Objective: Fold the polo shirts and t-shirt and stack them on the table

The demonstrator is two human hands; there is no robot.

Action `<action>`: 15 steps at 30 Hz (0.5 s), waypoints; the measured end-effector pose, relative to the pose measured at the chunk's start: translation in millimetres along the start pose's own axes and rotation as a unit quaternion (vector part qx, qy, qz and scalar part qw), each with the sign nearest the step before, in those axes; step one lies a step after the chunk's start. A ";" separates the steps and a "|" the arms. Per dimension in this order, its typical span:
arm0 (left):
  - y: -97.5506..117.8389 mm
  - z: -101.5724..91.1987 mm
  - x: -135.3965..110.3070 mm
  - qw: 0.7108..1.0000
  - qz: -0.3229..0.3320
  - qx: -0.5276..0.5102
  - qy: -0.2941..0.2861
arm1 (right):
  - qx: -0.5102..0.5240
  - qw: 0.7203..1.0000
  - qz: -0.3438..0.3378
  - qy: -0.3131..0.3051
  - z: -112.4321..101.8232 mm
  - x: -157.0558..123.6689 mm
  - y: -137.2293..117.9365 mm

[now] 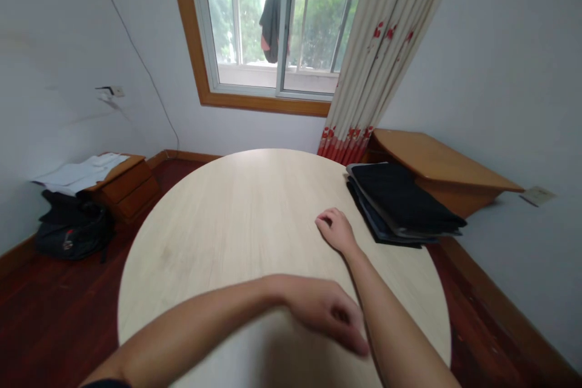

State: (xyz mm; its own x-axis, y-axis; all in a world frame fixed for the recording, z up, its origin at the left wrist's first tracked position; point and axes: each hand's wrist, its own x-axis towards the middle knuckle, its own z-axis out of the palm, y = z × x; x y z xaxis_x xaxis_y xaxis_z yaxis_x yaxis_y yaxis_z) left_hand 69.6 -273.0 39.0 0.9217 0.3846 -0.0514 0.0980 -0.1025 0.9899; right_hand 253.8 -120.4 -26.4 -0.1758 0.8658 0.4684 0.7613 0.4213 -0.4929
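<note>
My right hand (336,228) rests on the round wooden table (218,224), its fingers curled in with a hollow between thumb and fingers. Nothing shows in it. Nearest to it, on the right side of the table, lies a stack of folded dark clothes (400,197), black on top with grey and navy layers below; the hand is apart from it. Closer to me, my left hand (325,312) reaches across to the right, beside my right forearm. Its fingers are bent inward too, and I see nothing inside the hollow. Whether it touches the forearm I cannot tell.
A wooden desk (445,160) stands behind the clothes against the right wall. Beyond the table are a window (282,18) and a curtain (364,60). At left sit a low drawer cabinet (131,191) with papers (86,173) and a black bag (73,230).
</note>
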 end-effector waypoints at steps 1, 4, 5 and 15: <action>-3.0 -19.2 6.7 0.999 -0.010 0.007 0.031 | 0.010 1.000 0.003 0.000 0.4 -0.2 -0.2; -17.8 -60.9 6.9 0.966 -0.019 0.027 0.255 | 0.038 0.999 0.014 0.004 0.3 -1.1 -0.4; -23.3 -68.6 3.4 0.955 -0.025 0.031 0.293 | 0.049 0.999 0.019 0.006 -0.2 -1.7 -0.5; -44.8 -86.7 -1.4 0.933 -0.054 0.005 0.355 | 0.137 0.989 0.051 -0.005 -4.6 -5.6 -4.2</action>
State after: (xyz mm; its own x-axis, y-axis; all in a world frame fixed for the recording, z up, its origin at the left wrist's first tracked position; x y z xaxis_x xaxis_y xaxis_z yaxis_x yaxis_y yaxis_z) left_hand 31.4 -189.5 6.2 0.4261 0.9035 -0.0469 0.1834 -0.0354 0.9824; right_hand 254.5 -128.2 -23.5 -0.1139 0.9101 0.3985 0.5785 0.3869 -0.7181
